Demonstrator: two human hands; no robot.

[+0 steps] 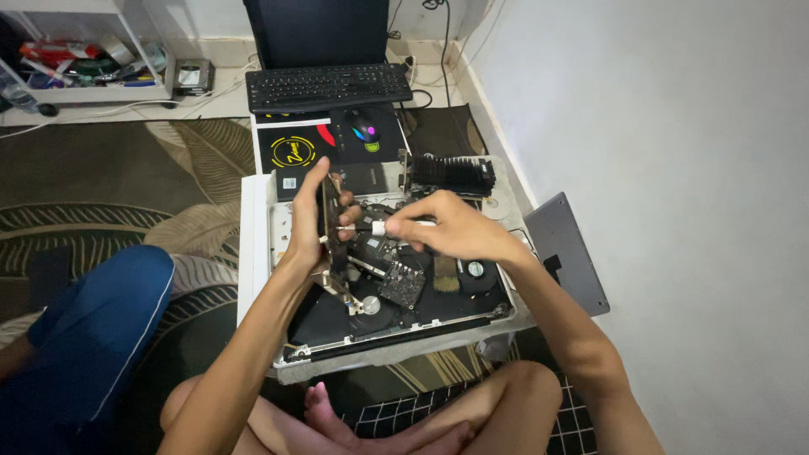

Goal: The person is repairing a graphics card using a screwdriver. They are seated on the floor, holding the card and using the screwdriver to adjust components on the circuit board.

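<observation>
- A patterned rug [126,194] is spread across the floor at the left, and a pale wall [674,168] is seen filling the right side.
- A blue-clad leg [93,329] of another person is seen at the lower left, well apart from the work.
- An opened laptop chassis [396,341] is laid on a white board [250,244] in front of the crossed legs, its dark insides exposed: a circuit board [403,285] near the middle, a round fan [476,270] to the right.
- A grey panel [566,248] is leaned against the wall just right of the chassis.
- A black keyboard [327,87] is set further back, with a lit mouse [365,128] on a dark pad just in front of it.
- A finned black heatsink card [451,174] is lying at the far edge of the chassis.
- A thin brown board [330,217] is held upright on edge above the chassis, gripped by the left hand [310,221], thumb on the near face and fingers curled behind.
- A slim white-tipped tool [379,227] is pinched in the right hand [451,229], its tip brought against the brown board's face.
</observation>
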